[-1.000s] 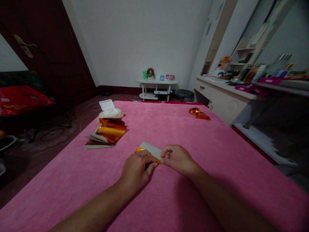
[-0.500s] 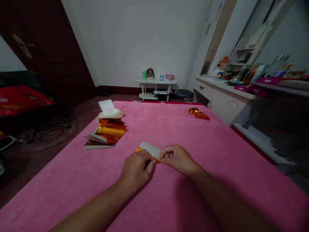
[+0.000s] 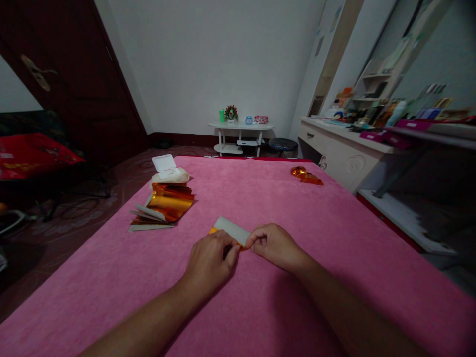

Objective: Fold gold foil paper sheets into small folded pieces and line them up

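Lying flat, folded foil sheet (image 3: 231, 228) running far-left to near-right.

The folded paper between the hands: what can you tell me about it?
The folded paper is a small flat strip, silver-grey on its upper face with shiny orange-gold foil showing along its near edge and left corner. It looks like thin foil-backed paper. It lies on the pink cloth, angled slightly. The left hand covers its near left part, and the right hand pinches its right end.
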{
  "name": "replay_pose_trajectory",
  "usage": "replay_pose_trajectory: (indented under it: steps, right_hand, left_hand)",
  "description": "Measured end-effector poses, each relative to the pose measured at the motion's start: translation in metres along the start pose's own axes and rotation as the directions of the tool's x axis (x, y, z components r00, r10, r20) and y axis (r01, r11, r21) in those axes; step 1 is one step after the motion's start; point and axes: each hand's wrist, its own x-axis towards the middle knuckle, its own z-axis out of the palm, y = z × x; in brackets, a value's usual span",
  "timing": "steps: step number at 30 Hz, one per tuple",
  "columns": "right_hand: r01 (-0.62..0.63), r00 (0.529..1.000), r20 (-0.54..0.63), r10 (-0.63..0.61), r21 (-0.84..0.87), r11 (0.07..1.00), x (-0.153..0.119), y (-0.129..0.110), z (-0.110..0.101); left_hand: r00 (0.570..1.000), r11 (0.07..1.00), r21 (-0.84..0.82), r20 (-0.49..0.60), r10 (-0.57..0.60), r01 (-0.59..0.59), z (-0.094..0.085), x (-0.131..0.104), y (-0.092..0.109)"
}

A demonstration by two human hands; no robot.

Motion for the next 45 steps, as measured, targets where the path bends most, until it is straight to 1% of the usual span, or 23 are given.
replay_pose_trajectory:
  steps: [7,12,20,27,30,38,45]
  right_hand:
    - [0.025,1.0,0.008,-0.025,-0.026,0.999,-0.001,-0.004,-0.001]
    - [0.039,0.999,0.029,-0.039,-0.005,0.999,-0.002,-0.003,0.0]
    - [0.025,1.0,0.001,-0.025,-0.026,0.999,-0.003,-0.003,0.003]
    - [0.012,0.999,-0.03,-0.013,-0.042,0.999,-0.004,-0.007,0.004]
    - [-0.002,0.999,-0.036,0.0,-0.049,0.999,-0.004,-0.008,0.004]
    - [-0.029,0.998,-0.054,0.022,-0.127,0.991,-0.006,-0.015,0.002]
    - [-0.051,0.997,-0.067,0.04,-0.167,0.985,-0.007,-0.019,0.004]
  left_hand:
    - [0.999,1.0,0.001,-0.032,0.006,-0.006,0.001,0.001,0.0]
    - [1.0,1.0,-0.021,-0.013,0.002,-0.002,0.001,0.0,-0.001]
    - [1.0,0.998,-0.059,-0.016,-0.023,0.022,0.0,0.001,-0.003]
    - [0.999,0.999,-0.047,-0.042,-0.031,0.029,-0.003,-0.003,-0.004]
    - [0.999,0.998,-0.061,-0.03,-0.029,0.028,-0.003,-0.003,-0.004]
    - [0.999,1.0,0.004,-0.043,-0.027,0.027,0.001,-0.003,-0.006]
    - [0.997,0.997,0.037,-0.053,-0.058,0.06,0.003,-0.001,-0.006]
